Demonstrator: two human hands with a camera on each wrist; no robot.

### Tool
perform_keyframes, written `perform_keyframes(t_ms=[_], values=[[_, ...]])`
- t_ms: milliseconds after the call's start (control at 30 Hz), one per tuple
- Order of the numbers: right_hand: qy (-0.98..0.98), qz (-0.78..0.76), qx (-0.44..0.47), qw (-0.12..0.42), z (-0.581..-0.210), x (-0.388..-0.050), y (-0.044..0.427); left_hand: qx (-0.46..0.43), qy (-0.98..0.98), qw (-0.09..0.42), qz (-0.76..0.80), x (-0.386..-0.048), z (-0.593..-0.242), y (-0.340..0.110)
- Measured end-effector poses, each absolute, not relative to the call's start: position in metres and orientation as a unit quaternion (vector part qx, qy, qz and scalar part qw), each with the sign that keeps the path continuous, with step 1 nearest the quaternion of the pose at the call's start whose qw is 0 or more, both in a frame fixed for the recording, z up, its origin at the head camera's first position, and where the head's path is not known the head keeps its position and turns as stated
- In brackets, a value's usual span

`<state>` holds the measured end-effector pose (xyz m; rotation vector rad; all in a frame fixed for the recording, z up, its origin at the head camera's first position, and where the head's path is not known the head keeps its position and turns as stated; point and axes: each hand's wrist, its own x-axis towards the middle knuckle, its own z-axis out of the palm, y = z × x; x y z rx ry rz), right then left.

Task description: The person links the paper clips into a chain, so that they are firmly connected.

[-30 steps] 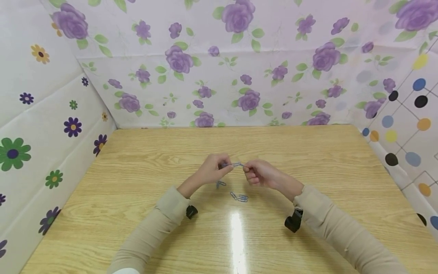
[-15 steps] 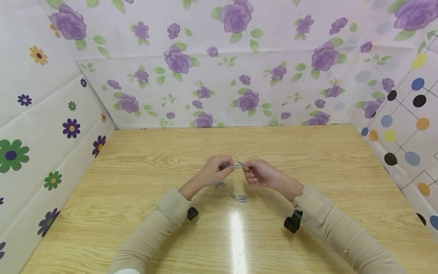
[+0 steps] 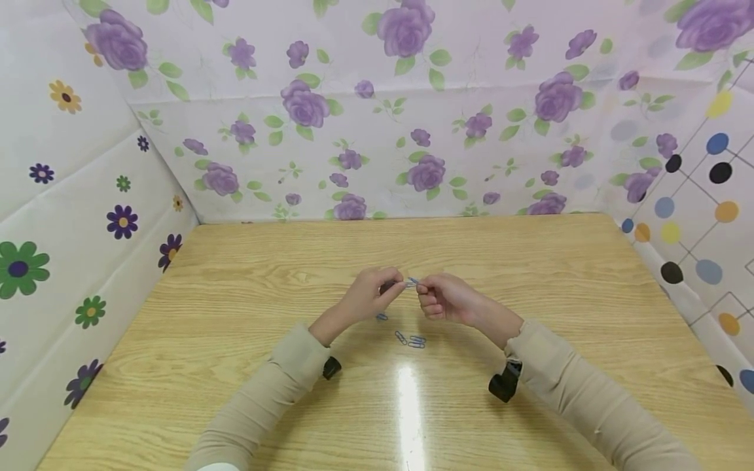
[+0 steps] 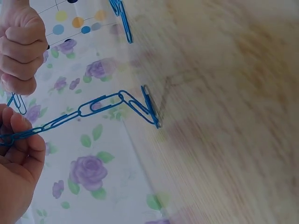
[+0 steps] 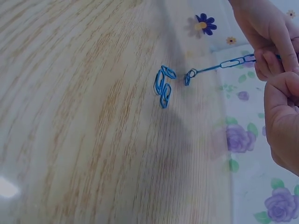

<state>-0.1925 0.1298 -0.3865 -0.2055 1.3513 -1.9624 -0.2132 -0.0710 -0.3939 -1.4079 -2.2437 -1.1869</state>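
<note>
My left hand [image 3: 377, 294] holds a chain of linked blue paper clips [image 4: 99, 104] between thumb and fingers. Below that hand the chain hangs down, and its far end touches the table [image 4: 224, 140]. Close by on the right, my right hand [image 3: 450, 301] pinches a blue paper clip [image 4: 17, 102] between thumb and curled forefinger. The two hands' fingertips almost meet above the table. Whether the right hand's clip is hooked into the chain cannot be made out. In the right wrist view the fingers mostly hide the clips between the hands.
Several loose blue paper clips [image 3: 417, 341] lie on the wooden tabletop in front of the hands. Patterned cloth screens [image 3: 353, 150] stand at the back and both sides. A black wrist camera [image 3: 504, 383] hangs under the right wrist.
The clip between the hands has tilted, its free end now angled up and left from the right fingertips. The hanging chain has swung slightly. The hands have barely moved.
</note>
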Motion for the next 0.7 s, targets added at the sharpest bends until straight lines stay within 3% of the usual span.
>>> perform_keyframes(t_ms=[333, 700], values=[[0.511, -0.767, -0.064, 0.382, -0.3841, -0.1913, 0.1271, -0.484, -0.776, 0.185, -0.36, -0.2103, -0.3906, -0.0667], [0.554, -0.749, -0.039, 0.36, -0.3843, -0.1865, 0.1204, -0.484, -0.788, 0.203, -0.323, -0.2084, -0.391, -0.061]])
